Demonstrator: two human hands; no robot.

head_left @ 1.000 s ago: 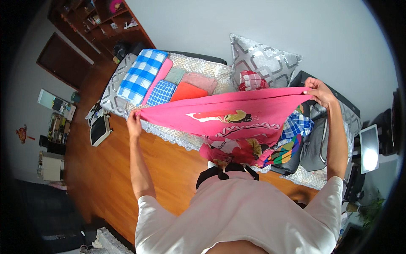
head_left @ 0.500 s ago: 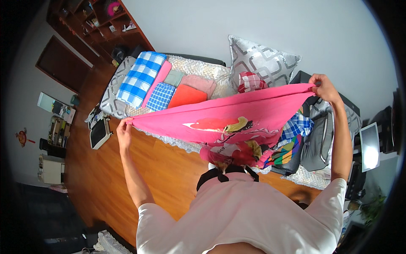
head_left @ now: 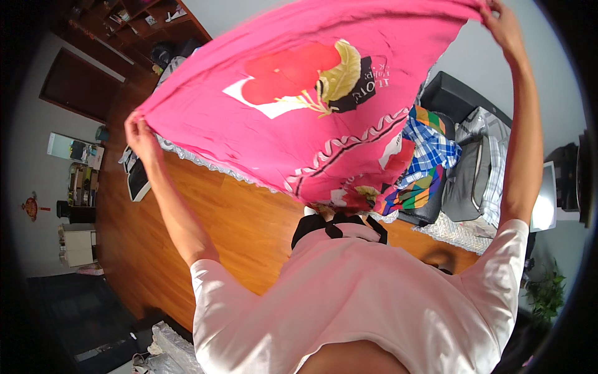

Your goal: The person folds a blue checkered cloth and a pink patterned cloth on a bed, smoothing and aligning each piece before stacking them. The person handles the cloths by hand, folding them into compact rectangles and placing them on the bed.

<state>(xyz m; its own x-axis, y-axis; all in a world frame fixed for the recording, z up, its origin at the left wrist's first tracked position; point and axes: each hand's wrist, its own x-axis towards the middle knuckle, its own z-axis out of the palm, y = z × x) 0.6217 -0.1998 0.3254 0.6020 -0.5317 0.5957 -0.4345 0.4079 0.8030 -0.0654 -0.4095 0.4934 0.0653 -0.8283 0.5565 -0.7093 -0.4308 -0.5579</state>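
A large pink printed cloth (head_left: 249,143) with red, white and yellow figures is stretched between my two raised hands. Its left corner is pinched in my left hand (head_left: 142,138). Up at the top right, my right hand (head_left: 500,30) grips the other corner. The cloth hangs in a broad sheet toward my waist, and its top edge runs out of view. Behind it, most of the sofa is hidden. Just right of the cloth lie a blue-and-white plaid cloth (head_left: 430,149) and a multicoloured patterned cloth (head_left: 425,190), crumpled on the black sofa seat.
A grey bag or cushion (head_left: 464,187) rests on the sofa's right part, beside its black armrest (head_left: 455,93). Wooden floor (head_left: 205,218) spreads below the cloth. Shelves (head_left: 140,25) stand at the far left, a green plant (head_left: 547,293) at the lower right.
Both hands have risen and moved farther apart, lifting the pink cloth and spreading it wider. The folded cloths and the silver cushion on the sofa are now covered from view.
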